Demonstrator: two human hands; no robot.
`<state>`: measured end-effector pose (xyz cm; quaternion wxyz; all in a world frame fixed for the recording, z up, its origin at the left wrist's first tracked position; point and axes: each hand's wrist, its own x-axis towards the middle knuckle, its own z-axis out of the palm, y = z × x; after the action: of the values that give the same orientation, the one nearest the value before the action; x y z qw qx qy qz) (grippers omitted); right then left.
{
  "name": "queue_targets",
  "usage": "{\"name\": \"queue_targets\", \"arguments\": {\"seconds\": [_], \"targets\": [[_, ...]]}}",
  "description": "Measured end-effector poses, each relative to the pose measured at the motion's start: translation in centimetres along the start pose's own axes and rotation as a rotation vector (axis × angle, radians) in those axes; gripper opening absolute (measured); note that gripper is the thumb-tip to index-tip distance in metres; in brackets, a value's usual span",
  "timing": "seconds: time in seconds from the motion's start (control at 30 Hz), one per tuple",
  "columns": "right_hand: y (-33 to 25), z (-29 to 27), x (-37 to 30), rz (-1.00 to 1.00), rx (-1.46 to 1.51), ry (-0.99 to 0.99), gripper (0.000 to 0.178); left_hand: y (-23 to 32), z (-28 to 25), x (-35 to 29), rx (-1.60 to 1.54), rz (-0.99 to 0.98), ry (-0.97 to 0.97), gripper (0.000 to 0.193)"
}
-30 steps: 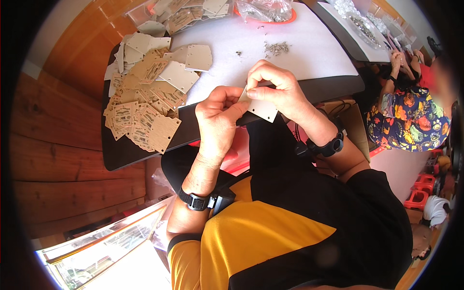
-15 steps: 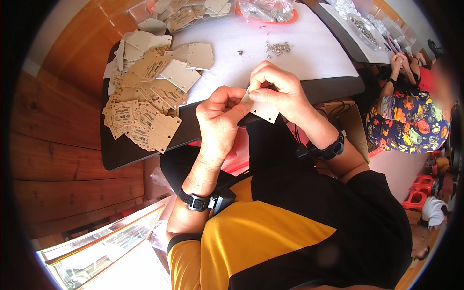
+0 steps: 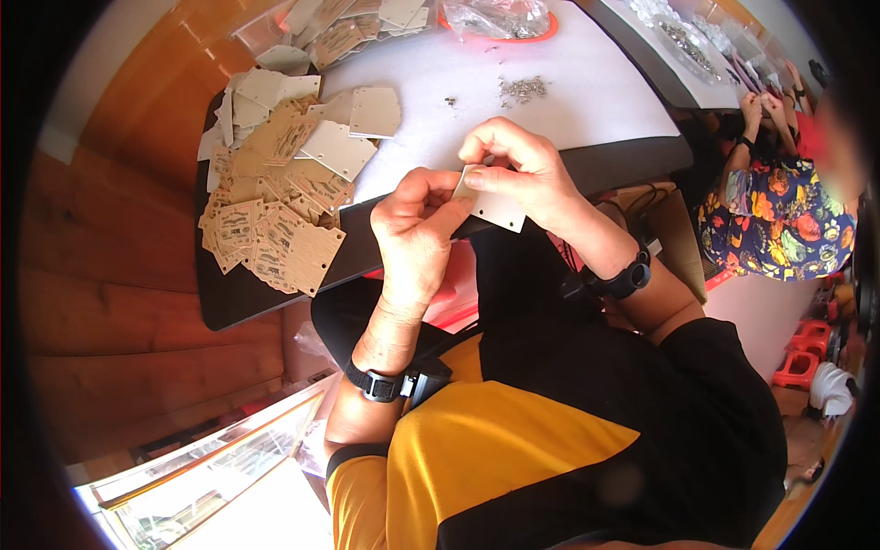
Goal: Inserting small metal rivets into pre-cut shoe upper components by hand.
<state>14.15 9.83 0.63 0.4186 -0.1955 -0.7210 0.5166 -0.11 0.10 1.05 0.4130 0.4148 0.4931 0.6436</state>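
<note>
"How do the fingers stand on your feed?"

"Both pinching. The left hand point(image 3: 412, 220) has thumb and curled fingers closed on the left edge of a white card point(image 3: 500, 211); the right hand point(image 3: 522, 170) presses thumb and forefinger at its top. The card slants just at the near edge of the table point(image 3: 623, 167), with two holes showing low down. I can't tell whether anything small sits under the right thumb."

"How would you steer that grip?"

"I'd want the left pinch firm and close beside the right fingertips, so the card doesn't twist, and the right thumb pressing squarely and gently; a corner could crease. Out at this edge, a dropped piece might land in the lap."

"And around it, with the card as clock centre?"

"Small metal pieces point(image 3: 522, 89) at twelve, a few strays point(image 3: 449, 102) at eleven. Farther out at twelve, a clear plastic bag point(image 3: 500, 18) in an orange-red tray point(image 3: 554, 27). A card heap point(image 3: 261, 160) crowds nine to ten. A co-worker's flowered garment point(image 3: 770, 220) is at three, well apart. What blocks me most is the right thumb, hiding the card's top."
</note>
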Motion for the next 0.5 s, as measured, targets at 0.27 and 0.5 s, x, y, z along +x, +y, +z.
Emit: {"name": "queue_targets", "arguments": {"seconds": [0.27, 0.5], "targets": [[-0.4, -0.4, -0.5, -0.008, -0.048, -0.059, 0.023, 0.5, 0.4, -0.3, -0.023, 0.035, -0.062, 0.031], [-3.2, -1.3, 0.0, 0.086, -0.091, -0.064, 0.02, 2.4, 1.3, -0.9, 0.215, 0.212, -0.087, 0.044]]}}
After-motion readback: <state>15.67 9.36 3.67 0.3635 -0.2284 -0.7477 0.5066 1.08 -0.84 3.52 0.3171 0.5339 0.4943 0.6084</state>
